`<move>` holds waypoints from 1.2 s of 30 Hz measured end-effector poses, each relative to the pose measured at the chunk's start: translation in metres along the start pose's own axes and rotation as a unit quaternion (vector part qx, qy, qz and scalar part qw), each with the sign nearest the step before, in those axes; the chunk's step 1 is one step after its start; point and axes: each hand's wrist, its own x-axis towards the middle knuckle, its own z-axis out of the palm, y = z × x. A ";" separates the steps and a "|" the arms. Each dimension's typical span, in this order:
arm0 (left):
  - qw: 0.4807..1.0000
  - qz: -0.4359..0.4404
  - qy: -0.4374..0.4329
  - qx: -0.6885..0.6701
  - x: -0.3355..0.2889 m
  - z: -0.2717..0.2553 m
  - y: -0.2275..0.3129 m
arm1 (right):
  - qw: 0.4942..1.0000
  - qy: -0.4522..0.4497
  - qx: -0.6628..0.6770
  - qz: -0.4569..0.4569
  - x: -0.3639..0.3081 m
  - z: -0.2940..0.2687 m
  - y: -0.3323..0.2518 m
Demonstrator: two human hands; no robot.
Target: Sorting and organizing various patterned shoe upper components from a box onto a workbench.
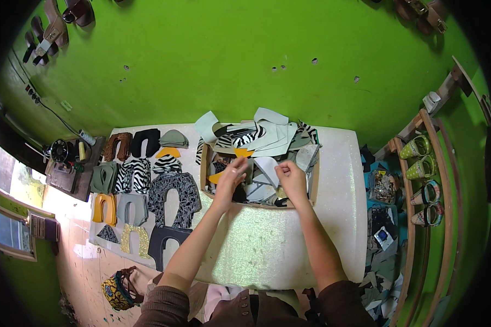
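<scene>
A cardboard box (203,169) full of cut shoe-material scraps stands on the table, directly under both my hands. My right hand (293,182) is closed in a pinch at the edge of a pale grey cut piece (267,167) above the heap. Over the box's left part, my left hand (230,181) has its fingers apart and holds nothing. Its fingertips are close to an orange piece (244,153). Larger pale grey pieces (275,136) and a zebra-striped piece (249,136) lie on top at the back of the box.
Stacks of U-shaped cut pieces, including zebra-striped (133,176), orange (104,209) and black-patterned ones (174,200), cover the table's left side. A sewing machine (60,151) stands farther left. Shoes sit on a wooden rack (411,218) at right, beside scraps (379,272) on the floor.
</scene>
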 end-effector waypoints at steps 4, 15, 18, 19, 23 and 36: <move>0.909 0.123 -0.075 0.392 -0.006 0.019 0.003 | 0.999 -0.036 0.040 0.009 -0.006 0.013 0.002; 0.876 0.104 -0.045 0.469 -0.005 0.016 0.000 | 0.967 -0.176 0.183 -0.012 0.001 0.019 0.012; 0.875 0.100 -0.022 0.474 -0.005 0.017 0.002 | 0.985 -0.136 0.108 -0.015 0.002 0.011 0.019; 0.881 0.107 -0.016 0.461 -0.006 0.016 0.003 | 0.988 -0.119 0.096 -0.005 0.002 0.008 0.019; 0.895 0.139 0.020 0.423 -0.006 0.007 0.002 | 0.991 -0.106 0.082 -0.015 0.005 -0.001 0.015; 0.981 0.029 0.010 0.194 0.004 0.005 0.002 | 0.978 -0.198 0.065 0.004 0.005 0.000 0.016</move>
